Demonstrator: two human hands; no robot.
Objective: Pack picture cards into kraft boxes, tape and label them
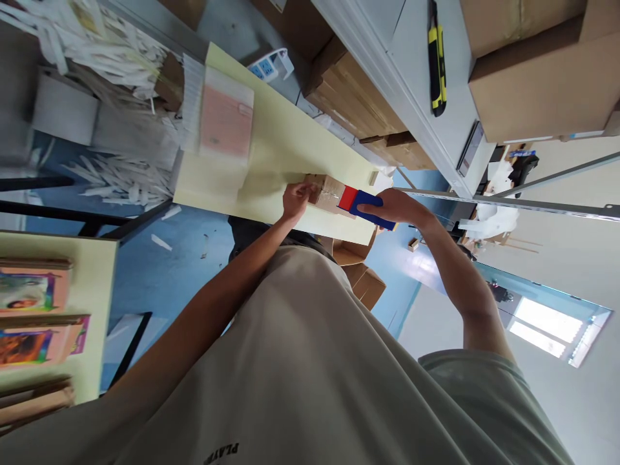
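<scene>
Across blue floor (213,248), reaches over a long pale-yellow table (285,139) set directly before the body, near a grey metal rack (411,71). Off to the left, shows part of a second yellow table (97,271) bearing picture-printed packages (29,290), two with their pictures plainly visible. Past the far edge of the long table, includes several big brown boxes (358,97).

Has a small brown carton (322,187) on the long table, between both hands: just beside the left fingertips, a little apart from the right fingers. With the left hand (295,200), touches the carton's left end, fingertips gathered close; cannot tell whether pinching it or merely steadying. With the right hand (397,210), grips a blue-and-red block (371,206), thumb laid across the blue part, red end directed at the carton's right end; cannot tell whether touching there.

Counts, in falling size: one pink notebook (227,123), one small carton, one white power strip (266,66), one blue-and-red block, one yellow-and-black knife (436,71) on the rack.
</scene>
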